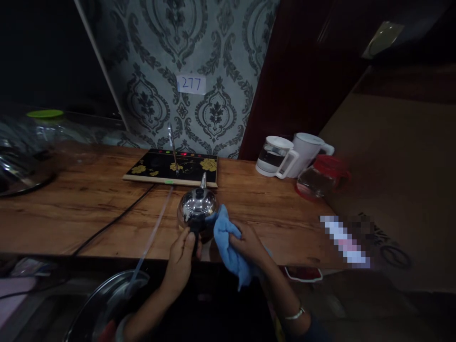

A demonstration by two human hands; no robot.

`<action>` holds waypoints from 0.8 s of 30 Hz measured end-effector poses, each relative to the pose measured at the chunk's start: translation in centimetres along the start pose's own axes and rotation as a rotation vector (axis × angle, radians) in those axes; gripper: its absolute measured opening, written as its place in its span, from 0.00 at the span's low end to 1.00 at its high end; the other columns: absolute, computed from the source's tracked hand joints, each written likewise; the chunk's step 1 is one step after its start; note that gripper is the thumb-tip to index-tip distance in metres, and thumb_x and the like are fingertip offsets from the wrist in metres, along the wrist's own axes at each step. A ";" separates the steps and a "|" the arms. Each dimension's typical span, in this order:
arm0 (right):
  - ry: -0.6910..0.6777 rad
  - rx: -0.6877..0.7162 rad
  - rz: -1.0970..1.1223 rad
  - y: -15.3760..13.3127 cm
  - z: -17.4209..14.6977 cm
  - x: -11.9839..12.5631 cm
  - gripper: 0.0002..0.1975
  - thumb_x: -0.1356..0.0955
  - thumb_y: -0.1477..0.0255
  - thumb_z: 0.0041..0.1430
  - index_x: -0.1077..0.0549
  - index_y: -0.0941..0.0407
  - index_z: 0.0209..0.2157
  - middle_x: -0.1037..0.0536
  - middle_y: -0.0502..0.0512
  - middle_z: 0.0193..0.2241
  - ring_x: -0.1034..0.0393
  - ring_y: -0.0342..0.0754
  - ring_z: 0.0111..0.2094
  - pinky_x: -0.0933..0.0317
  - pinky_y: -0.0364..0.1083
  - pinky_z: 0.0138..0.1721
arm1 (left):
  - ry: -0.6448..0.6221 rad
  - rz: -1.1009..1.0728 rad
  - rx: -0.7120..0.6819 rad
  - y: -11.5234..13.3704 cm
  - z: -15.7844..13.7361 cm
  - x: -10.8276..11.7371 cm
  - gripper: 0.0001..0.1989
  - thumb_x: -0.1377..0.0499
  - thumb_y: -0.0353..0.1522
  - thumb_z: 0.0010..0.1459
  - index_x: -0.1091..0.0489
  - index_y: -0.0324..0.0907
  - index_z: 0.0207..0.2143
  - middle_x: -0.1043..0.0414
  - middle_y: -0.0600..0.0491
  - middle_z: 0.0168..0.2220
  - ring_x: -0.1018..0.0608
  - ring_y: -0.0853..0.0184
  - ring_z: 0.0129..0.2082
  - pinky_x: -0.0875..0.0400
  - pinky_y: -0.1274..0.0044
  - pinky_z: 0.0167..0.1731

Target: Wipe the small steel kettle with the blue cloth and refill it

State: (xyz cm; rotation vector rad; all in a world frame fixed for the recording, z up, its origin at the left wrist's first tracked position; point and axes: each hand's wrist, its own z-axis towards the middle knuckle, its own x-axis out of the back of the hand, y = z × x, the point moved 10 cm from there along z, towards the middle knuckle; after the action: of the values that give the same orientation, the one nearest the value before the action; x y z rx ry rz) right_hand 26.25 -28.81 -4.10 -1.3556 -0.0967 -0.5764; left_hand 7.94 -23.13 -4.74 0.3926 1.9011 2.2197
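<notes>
A shiny metal teapot (192,204) with a black lid knob is near the front of the wooden table, its spout pointing toward the wall. My left hand (182,254) is closed around the teapot's black handle. Bunched in my right hand (248,242) is a blue cloth (228,244), its upper edge against or very near the teapot's right side. Part of the cloth hangs below the table's edge. Whether the teapot rests on the table or is slightly lifted, I cannot tell.
Behind the teapot lies a black electric tea stove (160,164) with a thin metal spout. A glass kettle (272,156), a white jug (308,149) and a red-lidded pitcher (317,178) stand right. A cable (117,218) and clear hose (155,230) cross the table (89,209); a metal basin (89,304) sits below.
</notes>
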 end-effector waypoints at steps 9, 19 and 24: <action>0.011 0.032 0.258 -7.1 -3.8 1.0 0.13 0.31 0.70 0.53 0.21 0.52 0.41 0.20 0.51 0.34 0.27 0.51 0.35 0.32 0.46 0.38 | 0.222 0.102 -0.338 3.2 -2.7 4.8 0.22 0.37 0.49 0.51 0.33 0.45 0.42 0.29 0.50 0.37 0.24 0.63 0.37 0.26 0.72 0.36; -0.172 0.074 0.528 -11.0 -2.8 -5.7 0.25 0.31 0.60 0.58 0.30 0.48 0.57 0.24 0.56 0.49 0.27 0.53 0.48 0.30 0.49 0.42 | 0.442 0.197 -0.414 6.8 -2.1 9.6 0.30 0.35 0.50 0.47 0.32 0.45 0.49 0.27 0.49 0.50 0.25 0.53 0.49 0.29 0.61 0.52; 0.132 -0.074 0.343 -4.9 -2.1 -3.9 0.14 0.32 0.65 0.57 0.26 0.53 0.45 0.23 0.56 0.41 0.27 0.49 0.40 0.30 0.44 0.34 | 0.208 -0.044 -0.186 5.4 8.5 9.0 0.30 0.32 0.45 0.42 0.28 0.40 0.46 0.22 0.51 0.41 0.22 0.61 0.41 0.26 0.73 0.42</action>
State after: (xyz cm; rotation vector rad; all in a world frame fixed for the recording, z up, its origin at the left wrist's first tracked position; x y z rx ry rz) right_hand 20.18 -29.89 -1.77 -1.3636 0.2623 -0.3808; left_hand 2.30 -13.17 2.46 0.0932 1.7548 2.4645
